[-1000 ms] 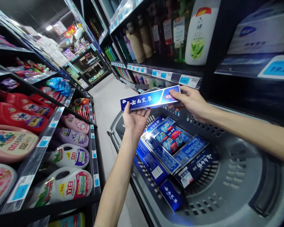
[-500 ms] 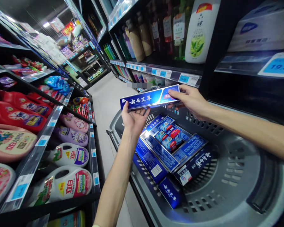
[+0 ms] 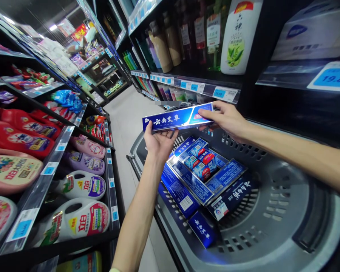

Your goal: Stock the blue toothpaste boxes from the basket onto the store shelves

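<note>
Both hands hold a long blue toothpaste box (image 3: 170, 118) level above the far end of a grey shopping basket (image 3: 286, 226). My left hand (image 3: 160, 143) grips its left end from below, thumb on the front face and fingers under it. My right hand (image 3: 226, 119) pinches the right end, with its thumb on the front and fingers behind, partly hidden. Below, several blue toothpaste boxes (image 3: 178, 189) lie in the basket, some overlapping. Small red-and-blue packs (image 3: 201, 162) sit among them. A darker blue box (image 3: 232, 196) lies on the right of the pile.
Shelves on the left carry white detergent bottles (image 3: 82, 223) and red detergent bottles (image 3: 22, 136). On the right shelf stand a white bottle (image 3: 238, 41) and pump bottles, above price tags (image 3: 225, 93). The pale aisle floor (image 3: 124, 113) runs away between the shelves.
The view has shifted very slightly. Both hands keep the same hold on the toothpaste box, and the boxes in the basket have not moved.
</note>
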The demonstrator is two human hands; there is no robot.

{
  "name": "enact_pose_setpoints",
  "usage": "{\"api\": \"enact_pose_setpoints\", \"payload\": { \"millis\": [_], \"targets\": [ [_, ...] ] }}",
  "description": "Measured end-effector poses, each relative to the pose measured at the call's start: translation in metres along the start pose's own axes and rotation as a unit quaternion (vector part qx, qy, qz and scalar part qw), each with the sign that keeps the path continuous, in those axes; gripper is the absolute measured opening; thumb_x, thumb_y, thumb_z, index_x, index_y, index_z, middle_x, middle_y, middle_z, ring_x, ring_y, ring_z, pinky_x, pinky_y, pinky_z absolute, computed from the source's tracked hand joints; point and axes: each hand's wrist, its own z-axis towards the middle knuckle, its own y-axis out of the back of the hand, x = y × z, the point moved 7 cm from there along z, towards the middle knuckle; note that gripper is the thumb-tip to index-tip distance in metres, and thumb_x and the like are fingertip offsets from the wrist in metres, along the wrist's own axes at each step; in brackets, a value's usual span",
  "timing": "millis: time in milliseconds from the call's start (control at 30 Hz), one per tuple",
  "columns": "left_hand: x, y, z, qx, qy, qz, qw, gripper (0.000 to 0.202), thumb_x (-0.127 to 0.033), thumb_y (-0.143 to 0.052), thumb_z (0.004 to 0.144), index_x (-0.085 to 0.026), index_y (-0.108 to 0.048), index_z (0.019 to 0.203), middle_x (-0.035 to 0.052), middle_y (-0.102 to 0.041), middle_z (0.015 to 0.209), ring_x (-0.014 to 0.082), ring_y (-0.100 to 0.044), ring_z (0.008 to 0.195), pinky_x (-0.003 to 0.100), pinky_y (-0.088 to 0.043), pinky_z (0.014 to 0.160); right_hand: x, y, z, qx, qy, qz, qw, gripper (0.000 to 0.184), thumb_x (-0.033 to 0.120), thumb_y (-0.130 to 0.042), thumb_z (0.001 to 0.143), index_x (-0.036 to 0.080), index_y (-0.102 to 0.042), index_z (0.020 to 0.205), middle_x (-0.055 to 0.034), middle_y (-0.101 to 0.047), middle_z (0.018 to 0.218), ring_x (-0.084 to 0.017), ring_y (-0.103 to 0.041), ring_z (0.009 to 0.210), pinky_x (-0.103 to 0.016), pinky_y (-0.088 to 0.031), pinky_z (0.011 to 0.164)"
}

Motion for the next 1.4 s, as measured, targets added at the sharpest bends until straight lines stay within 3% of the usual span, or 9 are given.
{"api": "enact_pose_setpoints", "payload": {
  "millis": [300, 400, 500, 567, 700, 900, 1000, 1100, 1400],
  "targets": [
    [0.000, 0.000, 0.000, 0.002, 0.002, 0.003, 1.000, 0.033, -0.050, -0.054, 0.089, -0.018, -0.059, 0.095, 0.0113, -0.068, 0.100, 0.0254, -0.063, 0.107, 0.047, -0.047, 0.104, 0.003, 0.000, -0.001, 0.004, 0.007, 0.006, 1.000, 0.044, 0.055, -0.077, 0.076, 0.023, -0.061, 0.101, -0.0080, -0.075, 0.086, -0.026, -0.072, 0.066, -0.038, -0.057, 0.051],
    [-0.001, -0.001, 0.000, 0.003, -0.005, 0.014, 1.000, 0.026, -0.042, -0.060, 0.087, -0.018, -0.061, 0.098, 0.0099, -0.069, 0.100, 0.0241, -0.063, 0.108, 0.044, -0.048, 0.103, 0.006, -0.002, -0.004, 0.010, 0.010, -0.006, 1.000, 0.053, 0.054, -0.079, 0.074, 0.023, -0.060, 0.113, -0.0084, -0.075, 0.091, -0.027, -0.073, 0.072, -0.043, -0.061, 0.060],
    [-0.006, -0.004, 0.002, 0.014, -0.054, 0.031, 0.998, 0.027, -0.037, -0.068, 0.084, -0.018, -0.063, 0.102, 0.0092, -0.069, 0.104, 0.0237, -0.062, 0.113, 0.039, -0.050, 0.101, 0.018, -0.004, -0.008, 0.009, 0.091, -0.057, 0.994, 0.065, 0.049, -0.084, 0.068, 0.024, -0.059, 0.123, -0.0078, -0.074, 0.102, -0.029, -0.073, 0.088, -0.050, -0.062, 0.078],
    [-0.011, -0.005, 0.003, 0.017, -0.093, 0.043, 0.995, 0.029, -0.036, -0.072, 0.081, -0.019, -0.064, 0.104, 0.0081, -0.070, 0.103, 0.0232, -0.062, 0.114, 0.037, -0.050, 0.100, 0.032, -0.006, -0.015, 0.008, 0.193, -0.131, 0.972, 0.058, 0.042, -0.083, 0.070, 0.025, -0.063, 0.122, -0.0061, -0.072, 0.112, -0.030, -0.070, 0.100, -0.053, -0.059, 0.091],
    [-0.016, -0.007, 0.001, 0.042, -0.120, 0.075, 0.989, 0.026, -0.035, -0.070, 0.081, -0.020, -0.065, 0.101, 0.0072, -0.071, 0.100, 0.0240, -0.063, 0.113, 0.040, -0.050, 0.100, 0.057, -0.020, -0.039, 0.061, 0.394, -0.291, 0.870, 0.039, 0.028, -0.067, 0.086, 0.032, -0.065, 0.125, 0.0011, -0.068, 0.126, -0.028, -0.061, 0.117, -0.055, -0.054, 0.099],
    [-0.034, -0.026, -0.026, 0.121, -0.256, 0.157, 0.946, 0.034, -0.044, -0.046, 0.091, -0.026, -0.065, 0.113, 0.0060, -0.068, 0.121, 0.0247, -0.054, 0.130, 0.044, -0.048, 0.104, 0.071, -0.042, -0.063, 0.154, 0.482, -0.363, 0.783, 0.024, 0.032, -0.057, 0.096, 0.045, -0.067, 0.114, 0.0105, -0.071, 0.119, -0.020, -0.065, 0.113, -0.047, -0.052, 0.104],
    [-0.038, -0.033, -0.038, 0.129, -0.303, 0.175, 0.928, 0.035, -0.047, -0.045, 0.091, -0.031, -0.063, 0.117, 0.0034, -0.062, 0.132, 0.0243, -0.049, 0.136, 0.044, -0.047, 0.107, 0.071, -0.052, -0.066, 0.211, 0.459, -0.357, 0.785, 0.015, 0.036, -0.058, 0.096, 0.043, -0.069, 0.105, 0.0112, -0.073, 0.114, -0.018, -0.067, 0.108, -0.043, -0.054, 0.101],
    [-0.038, -0.035, -0.039, 0.140, -0.311, 0.167, 0.925, 0.032, -0.046, -0.054, 0.088, -0.033, -0.063, 0.115, 0.0028, -0.060, 0.135, 0.0257, -0.047, 0.137, 0.045, -0.046, 0.108, 0.074, -0.053, -0.068, 0.217, 0.458, -0.330, 0.797, 0.013, 0.034, -0.060, 0.096, 0.042, -0.069, 0.102, 0.0112, -0.073, 0.114, -0.018, -0.067, 0.109, -0.042, -0.054, 0.101],
    [-0.036, -0.028, -0.031, 0.131, -0.284, 0.157, 0.937, 0.035, -0.047, -0.051, 0.090, -0.028, -0.063, 0.117, 0.0031, -0.060, 0.137, 0.0249, -0.050, 0.135, 0.043, -0.043, 0.111, 0.072, -0.051, -0.070, 0.166, 0.524, -0.389, 0.739, 0.021, 0.029, -0.055, 0.099, 0.038, -0.068, 0.112, 0.0088, -0.072, 0.119, -0.017, -0.066, 0.114, -0.040, -0.054, 0.097]
  ]
}}
